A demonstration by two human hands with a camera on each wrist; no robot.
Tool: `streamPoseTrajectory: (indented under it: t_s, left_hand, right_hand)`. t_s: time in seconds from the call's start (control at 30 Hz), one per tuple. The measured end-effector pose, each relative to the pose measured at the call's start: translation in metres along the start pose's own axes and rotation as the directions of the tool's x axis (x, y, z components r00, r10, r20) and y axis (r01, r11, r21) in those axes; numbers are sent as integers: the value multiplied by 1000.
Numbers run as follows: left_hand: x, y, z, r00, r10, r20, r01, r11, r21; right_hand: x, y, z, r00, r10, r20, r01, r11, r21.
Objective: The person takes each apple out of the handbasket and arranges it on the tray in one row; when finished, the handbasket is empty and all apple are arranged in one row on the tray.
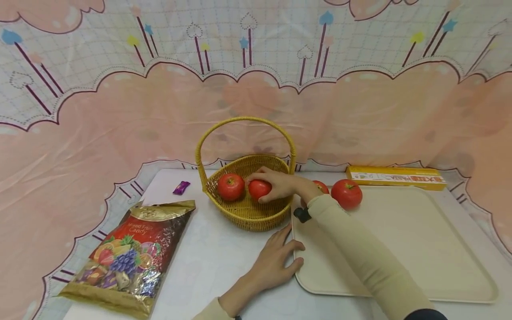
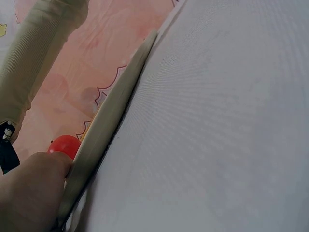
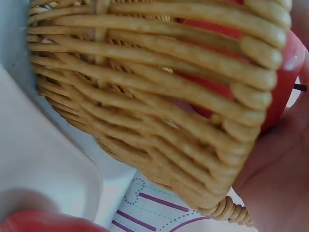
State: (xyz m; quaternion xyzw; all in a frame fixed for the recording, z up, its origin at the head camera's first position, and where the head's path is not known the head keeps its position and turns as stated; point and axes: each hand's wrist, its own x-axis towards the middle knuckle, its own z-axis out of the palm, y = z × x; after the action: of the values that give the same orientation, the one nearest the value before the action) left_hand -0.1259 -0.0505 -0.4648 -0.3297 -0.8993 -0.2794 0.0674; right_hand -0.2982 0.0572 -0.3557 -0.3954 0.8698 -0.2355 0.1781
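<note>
My right hand (image 1: 278, 183) grips a red tomato (image 1: 259, 190) inside the yellow wicker basket (image 1: 250, 222), its fingers curled over the top. Beside that one, another tomato (image 1: 230, 186) lies in the basket. In the right wrist view, the basket's woven side (image 3: 145, 77) covers part of the held tomato (image 3: 285, 72). My left hand (image 1: 276, 260) rests at the left rim of the beige tray (image 1: 400, 249), fingers spread and touching the edge. On the tray's far left sit two tomatoes, one (image 1: 346, 194) in full view and one (image 1: 321, 186) partly behind my right arm.
A bag of mixed fruit candy (image 1: 128, 258) lies on the left of the white table (image 1: 208, 266). One purple wrapped candy (image 1: 182, 187) is behind it. A yellow pasta box (image 1: 396, 177) lies along the tray's far edge. A patterned cloth (image 1: 256, 98) hangs behind the table.
</note>
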Motion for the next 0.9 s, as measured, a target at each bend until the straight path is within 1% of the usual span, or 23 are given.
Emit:
streamPoseTrajectory:
  t_s: [0.2,0.4,0.7,0.9]
  left_hand:
    - [-2,0,-2,1000,-14,8,14,1000,-3]
    - [-4,0,-2,1000,-17,9,17,1000,-2]
    - [-1,-3,-1,1000,-10,-3,10,1000,-5]
    - [0,-2,1,1000,0,2,0,1000,3]
  right_hand:
    - [-6,0,5,998,-45,-50,46,999,25]
    - [-13,-3,8,994,-61,-92,67,996,55]
    - [-19,-1,9,983,-99,-153,102,995,14]
    - [-28,3,11,979,-81,-188,85,996,14]
